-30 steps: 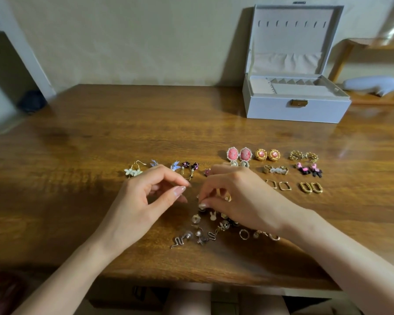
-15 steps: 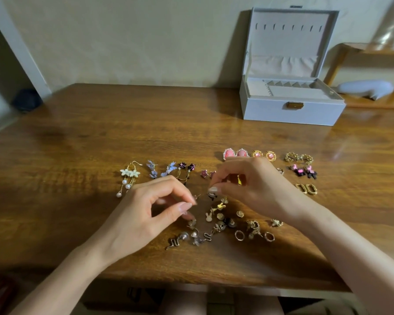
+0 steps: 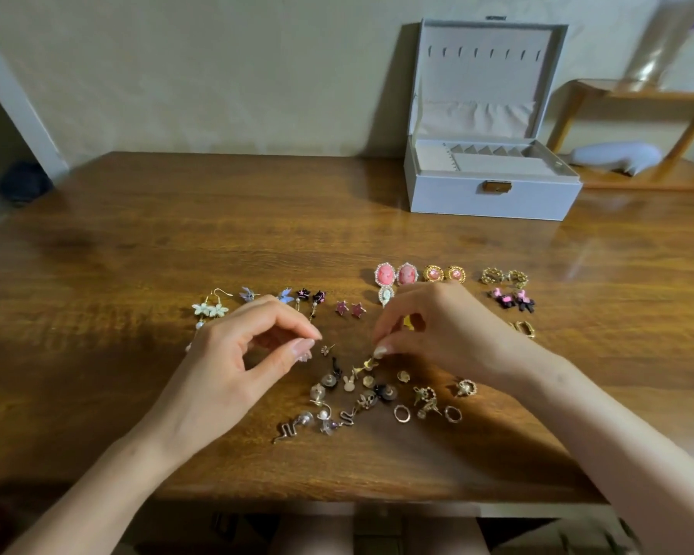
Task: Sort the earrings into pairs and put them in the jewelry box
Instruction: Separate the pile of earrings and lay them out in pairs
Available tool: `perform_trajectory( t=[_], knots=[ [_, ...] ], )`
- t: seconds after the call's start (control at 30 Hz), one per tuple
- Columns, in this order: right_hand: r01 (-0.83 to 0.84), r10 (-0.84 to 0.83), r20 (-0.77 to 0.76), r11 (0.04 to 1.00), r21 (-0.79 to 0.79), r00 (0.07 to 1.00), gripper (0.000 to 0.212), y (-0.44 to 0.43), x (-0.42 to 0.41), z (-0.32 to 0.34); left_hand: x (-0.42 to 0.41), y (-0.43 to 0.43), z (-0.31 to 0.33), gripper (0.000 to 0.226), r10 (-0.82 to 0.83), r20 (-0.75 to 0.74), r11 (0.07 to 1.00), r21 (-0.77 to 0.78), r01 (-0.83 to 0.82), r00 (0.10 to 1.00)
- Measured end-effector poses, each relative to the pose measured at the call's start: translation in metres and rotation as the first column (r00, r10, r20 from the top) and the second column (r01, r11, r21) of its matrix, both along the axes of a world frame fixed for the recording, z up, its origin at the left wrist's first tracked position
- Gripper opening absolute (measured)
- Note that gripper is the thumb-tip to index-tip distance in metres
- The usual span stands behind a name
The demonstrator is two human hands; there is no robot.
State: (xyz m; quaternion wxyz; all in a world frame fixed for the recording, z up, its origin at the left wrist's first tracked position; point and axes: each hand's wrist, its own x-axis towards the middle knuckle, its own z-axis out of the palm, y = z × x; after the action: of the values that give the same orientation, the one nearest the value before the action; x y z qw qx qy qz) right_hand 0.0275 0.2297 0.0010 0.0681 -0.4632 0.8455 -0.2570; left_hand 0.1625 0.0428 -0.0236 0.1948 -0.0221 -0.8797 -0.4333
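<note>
- A wooden worktop is seen from above. An open white jewelry box stands at its far right, with the lid upright and the clasp facing the viewer.
- The right hand pinches a gold stud earring by its upper-right end, at the far edge of a loose heap. The stud's long axis slants from lower left to upper right.
- The left hand is curled, with thumb and forefinger tips nearly meeting. Whether they grip anything cannot be told.
- Sorted pairs lie in a far row:
  - two pink cameo earrings
  - two round gold earrings
  - two gold wreath earrings
  - two black bow earrings
  - two pink star earrings
- The heap of unsorted earrings lies between the wrists. It includes two small gold rings and two snake-shaped pieces.
</note>
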Motion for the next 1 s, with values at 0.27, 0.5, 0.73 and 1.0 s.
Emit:
perform_trajectory(
  t=[0.27,0.5,0.73,1.0],
  knots=[
    [0.191,-0.095,0.38,0.956,-0.223,0.92,0.011,0.014,-0.006,0.006,-0.003,0.005,0.004,0.018,-0.005,0.001,1.0,0.024,0.005,1.0],
    [0.2,-0.029,0.526,0.942,-0.27,0.85,0.013,0.026,-0.007,0.006,-0.007,0.012,0.008,0.012,-0.012,0.011,1.0,0.025,0.012,1.0],
    [0.234,-0.082,0.447,0.926,-0.298,0.891,0.011,0.044,-0.012,0.004,-0.013,0.023,0.015,0.018,-0.025,0.032,0.997,0.074,0.022,0.999],
    [0.194,-0.174,0.157,0.973,-0.125,0.972,0.008,0.065,-0.017,-0.002,-0.018,0.03,0.012,0.02,-0.083,0.132,0.994,0.084,0.072,0.988]
  ],
)
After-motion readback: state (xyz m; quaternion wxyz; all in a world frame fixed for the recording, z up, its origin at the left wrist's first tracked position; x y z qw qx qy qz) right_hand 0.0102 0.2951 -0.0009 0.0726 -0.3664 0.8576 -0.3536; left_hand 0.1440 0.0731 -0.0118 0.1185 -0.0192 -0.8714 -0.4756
